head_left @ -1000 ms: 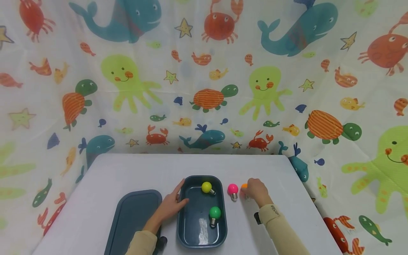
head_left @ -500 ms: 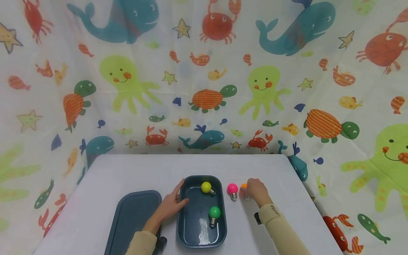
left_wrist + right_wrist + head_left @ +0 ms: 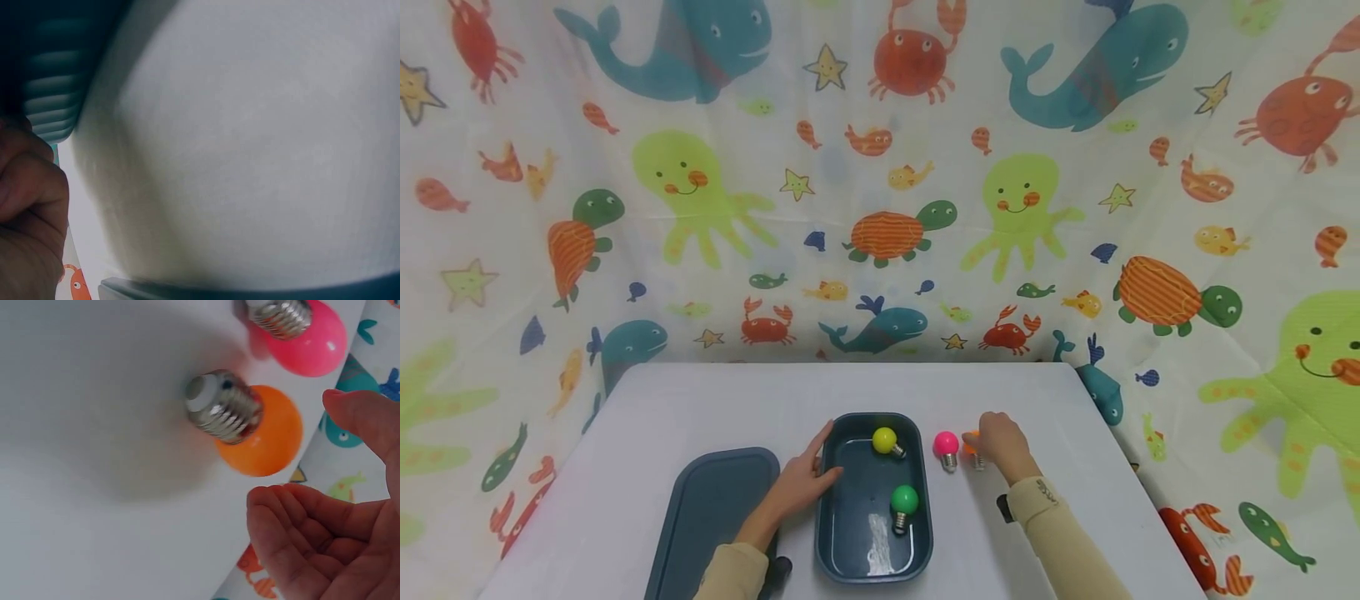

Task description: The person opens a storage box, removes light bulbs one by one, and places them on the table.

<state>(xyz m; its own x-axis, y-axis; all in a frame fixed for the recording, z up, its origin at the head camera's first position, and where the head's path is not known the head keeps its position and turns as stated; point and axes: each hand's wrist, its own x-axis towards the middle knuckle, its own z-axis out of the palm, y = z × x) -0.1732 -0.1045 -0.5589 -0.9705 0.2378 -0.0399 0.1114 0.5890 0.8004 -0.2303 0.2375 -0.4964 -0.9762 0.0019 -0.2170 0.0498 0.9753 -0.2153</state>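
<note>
Head view shows little change over the last second: the right hand (image 3: 1000, 443) remains at the orange bulb (image 3: 972, 441), just beside the pink bulb (image 3: 946, 443) on the white table (image 3: 700, 400). Right wrist view shows its fingers (image 3: 294, 512) spread and relaxed, close to the orange bulb without gripping it. The left hand (image 3: 801, 479) lies flat, fingers straight, against the rim of the dark tray (image 3: 925, 500) holding a yellow bulb (image 3: 884, 438) and a green bulb (image 3: 904, 498).

Head view high above table (image 3: 700, 400), wrist views close, sharing its surface
</note>
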